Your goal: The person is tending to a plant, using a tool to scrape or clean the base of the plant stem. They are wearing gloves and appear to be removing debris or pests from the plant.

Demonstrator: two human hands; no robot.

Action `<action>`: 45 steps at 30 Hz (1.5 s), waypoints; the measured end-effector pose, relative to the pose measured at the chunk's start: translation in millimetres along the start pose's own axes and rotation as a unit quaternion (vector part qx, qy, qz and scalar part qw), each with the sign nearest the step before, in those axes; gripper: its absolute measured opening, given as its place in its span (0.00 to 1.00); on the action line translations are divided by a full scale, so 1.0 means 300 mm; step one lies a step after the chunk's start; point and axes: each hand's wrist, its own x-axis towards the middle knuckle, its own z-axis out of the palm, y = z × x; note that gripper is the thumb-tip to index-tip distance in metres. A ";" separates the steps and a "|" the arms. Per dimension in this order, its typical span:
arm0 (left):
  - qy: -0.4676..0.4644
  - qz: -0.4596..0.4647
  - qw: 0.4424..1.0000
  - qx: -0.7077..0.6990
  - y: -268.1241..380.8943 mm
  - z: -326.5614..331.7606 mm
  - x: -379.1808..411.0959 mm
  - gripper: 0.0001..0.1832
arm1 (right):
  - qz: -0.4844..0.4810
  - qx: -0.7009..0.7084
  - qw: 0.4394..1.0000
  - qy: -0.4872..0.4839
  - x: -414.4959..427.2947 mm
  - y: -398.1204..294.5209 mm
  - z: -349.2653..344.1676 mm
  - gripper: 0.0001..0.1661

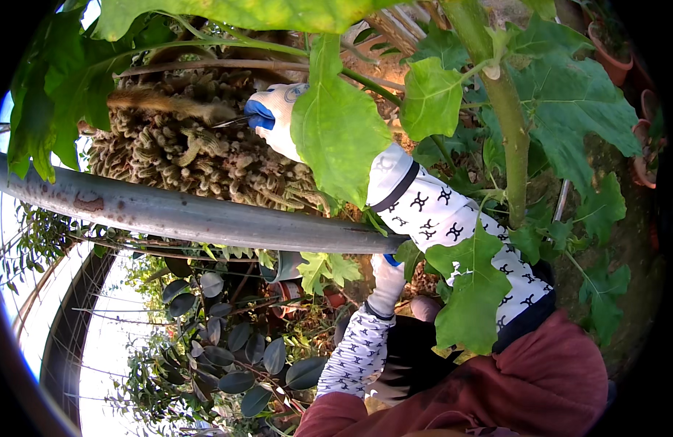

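Observation:
My right hand (273, 117), in a white glove with blue-coated fingers, is closed around a thin pointed metal tool (231, 122). The tool's tip lies at the end of a furry golden-brown cactus stem (167, 104), beside a dense cluster of small, spiny cactus stems (205, 158). A broad green leaf (336, 125) hides part of the right glove and wrist. My left hand (387, 281), gloved alike, is at the edge of a grey metal pipe (232, 221); its fingers are mostly hidden, so its hold cannot be told. Patterned white sleeves cover both forearms.
A thick green plant stem (506, 125) with large lobed leaves stands close to my right arm. Terracotta pots (612, 57) line the right side. Dark-leaved plants (273, 355) and a grey-green pot (284, 266) are below the pipe. Wire mesh (96, 306) shows at the left.

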 end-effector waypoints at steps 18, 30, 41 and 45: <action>0.076 0.006 0.996 -0.051 0.128 -0.026 0.025 0.31 | 0.113 0.061 0.990 -0.064 0.003 -0.075 -0.030 0.14; 0.089 0.047 0.995 0.019 0.122 -0.023 0.018 0.28 | -0.044 -0.007 0.997 0.056 -0.038 -0.152 -0.145 0.07; 0.075 0.033 0.996 -0.039 0.128 -0.041 0.026 0.29 | 0.264 0.104 0.937 -0.205 -0.013 -0.234 -0.187 0.15; 0.071 0.011 0.995 -0.075 0.120 -0.042 0.022 0.30 | 0.091 -0.061 0.994 -0.024 -0.035 -0.119 0.002 0.11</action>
